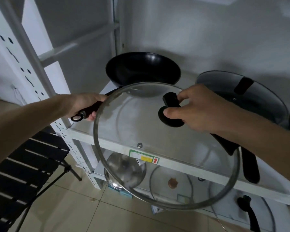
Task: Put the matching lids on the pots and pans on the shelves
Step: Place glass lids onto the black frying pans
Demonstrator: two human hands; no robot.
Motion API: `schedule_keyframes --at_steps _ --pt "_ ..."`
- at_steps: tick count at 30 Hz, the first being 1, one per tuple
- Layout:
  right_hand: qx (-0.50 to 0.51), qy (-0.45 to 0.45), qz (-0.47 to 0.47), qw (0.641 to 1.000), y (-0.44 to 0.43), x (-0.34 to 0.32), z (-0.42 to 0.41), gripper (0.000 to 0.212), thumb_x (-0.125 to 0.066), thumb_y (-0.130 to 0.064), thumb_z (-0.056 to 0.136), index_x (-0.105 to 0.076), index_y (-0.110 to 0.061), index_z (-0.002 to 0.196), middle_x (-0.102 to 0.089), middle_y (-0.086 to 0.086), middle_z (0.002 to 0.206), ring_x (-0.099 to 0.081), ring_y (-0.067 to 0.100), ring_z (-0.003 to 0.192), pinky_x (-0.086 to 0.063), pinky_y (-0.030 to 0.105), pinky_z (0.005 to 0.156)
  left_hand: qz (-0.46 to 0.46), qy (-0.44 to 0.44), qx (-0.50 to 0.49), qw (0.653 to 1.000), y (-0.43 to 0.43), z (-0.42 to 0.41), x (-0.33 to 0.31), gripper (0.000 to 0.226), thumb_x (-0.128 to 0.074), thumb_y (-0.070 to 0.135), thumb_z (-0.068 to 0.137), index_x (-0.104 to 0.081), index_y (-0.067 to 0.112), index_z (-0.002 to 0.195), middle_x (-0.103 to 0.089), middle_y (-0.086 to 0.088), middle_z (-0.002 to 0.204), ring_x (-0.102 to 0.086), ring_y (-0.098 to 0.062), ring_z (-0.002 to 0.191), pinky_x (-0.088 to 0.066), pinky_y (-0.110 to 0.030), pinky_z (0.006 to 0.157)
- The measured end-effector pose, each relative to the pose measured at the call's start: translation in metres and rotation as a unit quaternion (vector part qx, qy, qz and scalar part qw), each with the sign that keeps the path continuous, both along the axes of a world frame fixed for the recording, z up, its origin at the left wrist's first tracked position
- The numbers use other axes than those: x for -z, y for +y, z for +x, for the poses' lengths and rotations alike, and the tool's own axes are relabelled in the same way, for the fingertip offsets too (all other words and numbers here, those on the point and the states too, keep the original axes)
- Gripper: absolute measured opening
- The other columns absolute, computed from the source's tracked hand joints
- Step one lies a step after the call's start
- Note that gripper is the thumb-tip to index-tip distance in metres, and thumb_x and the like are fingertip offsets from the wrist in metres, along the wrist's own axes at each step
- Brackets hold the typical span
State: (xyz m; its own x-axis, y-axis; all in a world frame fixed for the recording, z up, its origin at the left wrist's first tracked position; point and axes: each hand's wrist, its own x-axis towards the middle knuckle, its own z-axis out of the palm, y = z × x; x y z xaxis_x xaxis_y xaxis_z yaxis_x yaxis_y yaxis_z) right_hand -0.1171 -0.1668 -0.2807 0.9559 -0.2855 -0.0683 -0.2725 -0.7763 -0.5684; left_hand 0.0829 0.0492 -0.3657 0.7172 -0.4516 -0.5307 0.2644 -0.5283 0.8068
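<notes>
A black wok (142, 69) sits uncovered at the back left of the white shelf (174, 166). My left hand (84, 104) grips the wok's black handle (89, 111) near its hanging ring. My right hand (197, 109) pinches the black knob of a large glass lid (141, 131), held tilted in the air in front of the wok, over the shelf's front edge. To the right stands a pan (248, 97) with a glass lid on it, its long black handle (248, 163) pointing toward me.
The lower shelf holds a steel lid (126, 169), a glass lid with a brown knob (172, 183) and another glass lid with a black handle (248, 213). A black slatted folding chair (23, 166) stands at the left on the tiled floor. White perforated uprights frame the rack.
</notes>
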Motion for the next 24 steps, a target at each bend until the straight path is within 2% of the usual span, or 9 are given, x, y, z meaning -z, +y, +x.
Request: schedule_keyframes --at_steps 1,4,6,9,12,16,19,22,24 --pt "0.008 0.0 0.026 1.0 -0.002 -0.003 0.003 0.033 -0.073 -0.034 0.083 -0.068 -0.004 0.092 -0.052 0.007 0.056 -0.042 0.007 0.032 -0.034 0.017 0.035 -0.008 0.001 0.003 1.0 0.002 -0.004 0.002 0.025 -0.057 0.036 0.094 -0.057 0.011 0.098 -0.05 0.001 0.048 -0.041 -0.008 0.028 -0.038 -0.016 0.029" --pt "0.03 -0.018 0.1 0.994 -0.005 -0.013 0.015 0.039 -0.074 -0.031 0.083 -0.063 0.004 0.093 -0.049 0.01 0.061 -0.04 0.014 0.039 -0.031 0.019 0.038 -0.047 0.034 0.004 0.998 0.008 -0.019 0.013 0.038 -0.063 0.041 0.085 -0.052 0.007 0.099 -0.049 0.0 0.045 -0.041 -0.011 0.031 -0.038 -0.021 0.029" --pt "0.04 -0.042 0.127 0.99 -0.003 -0.02 0.027 0.029 -0.074 -0.026 0.084 -0.06 -0.001 0.085 -0.046 0.01 0.058 -0.038 0.011 0.033 -0.029 0.016 0.034 -0.04 0.022 -0.017 0.999 0.01 -0.035 0.018 0.033 -0.062 0.037 0.09 -0.053 0.006 0.098 -0.049 0.001 0.045 -0.042 -0.012 0.029 -0.038 -0.021 0.029" --pt "0.053 -0.066 0.136 0.987 0.0 -0.026 0.054 0.023 -0.073 -0.021 0.084 -0.056 -0.006 0.09 -0.044 0.008 0.058 -0.038 0.008 0.029 -0.029 0.014 0.033 -0.034 0.018 -0.051 0.998 0.012 -0.064 0.019 0.031 -0.061 0.035 0.093 -0.053 0.005 0.093 -0.047 -0.003 0.044 -0.04 -0.014 0.027 -0.037 -0.019 0.03" --pt "0.062 -0.074 0.116 0.989 0.003 -0.019 0.09 0.032 -0.07 -0.023 0.084 -0.052 -0.007 0.106 -0.051 0.012 0.074 -0.047 0.016 0.046 -0.037 0.024 0.042 -0.049 0.036 -0.098 0.993 0.016 -0.09 0.015 0.027 -0.062 0.031 0.093 -0.052 0.009 0.082 -0.043 -0.008 0.048 -0.037 -0.016 0.03 -0.034 -0.018 0.033" --pt "0.09 -0.083 0.08 0.989 0.008 -0.006 0.133 0.049 -0.063 -0.023 0.09 -0.04 -0.006 0.13 -0.052 0.009 0.098 -0.055 0.023 0.081 -0.041 0.03 0.057 -0.058 0.048 -0.112 0.991 0.019 -0.116 0.01 0.024 -0.065 0.032 0.092 -0.054 0.012 0.084 -0.043 -0.009 0.05 -0.039 -0.018 0.03 -0.035 -0.02 0.034" --pt "0.104 -0.066 0.059 0.991 0.011 0.004 0.161 0.048 -0.059 -0.018 0.093 -0.038 -0.006 0.135 -0.054 0.007 0.108 -0.052 0.02 0.089 -0.042 0.029 0.059 -0.058 0.06 -0.126 0.989 0.022 -0.125 0.011 0.024 -0.066 0.033 0.09 -0.054 0.014 0.085 -0.045 -0.01 0.047 -0.038 -0.018 0.029 -0.035 -0.02 0.033" --pt "0.131 -0.057 0.046 0.989 0.01 0.021 0.184 0.049 -0.058 -0.015 0.091 -0.04 -0.004 0.136 -0.058 0.012 0.125 -0.056 0.021 0.1 -0.043 0.031 0.074 -0.064 0.053 -0.119 0.989 0.025 -0.13 0.016 0.026 -0.066 0.035 0.09 -0.055 0.011 0.091 -0.046 -0.011 0.045 -0.039 -0.018 0.032 -0.036 -0.022 0.036" --pt "0.151 -0.055 0.045 0.986 0.011 0.034 0.194 0.053 -0.059 -0.016 0.09 -0.037 -0.004 0.137 -0.056 0.014 0.129 -0.058 0.022 0.109 -0.041 0.031 0.079 -0.067 0.057 -0.122 0.989 0.028 -0.132 0.018 0.03 -0.066 0.035 0.089 -0.055 0.008 0.095 -0.044 -0.011 0.046 -0.039 -0.018 0.031 -0.036 -0.022 0.036"
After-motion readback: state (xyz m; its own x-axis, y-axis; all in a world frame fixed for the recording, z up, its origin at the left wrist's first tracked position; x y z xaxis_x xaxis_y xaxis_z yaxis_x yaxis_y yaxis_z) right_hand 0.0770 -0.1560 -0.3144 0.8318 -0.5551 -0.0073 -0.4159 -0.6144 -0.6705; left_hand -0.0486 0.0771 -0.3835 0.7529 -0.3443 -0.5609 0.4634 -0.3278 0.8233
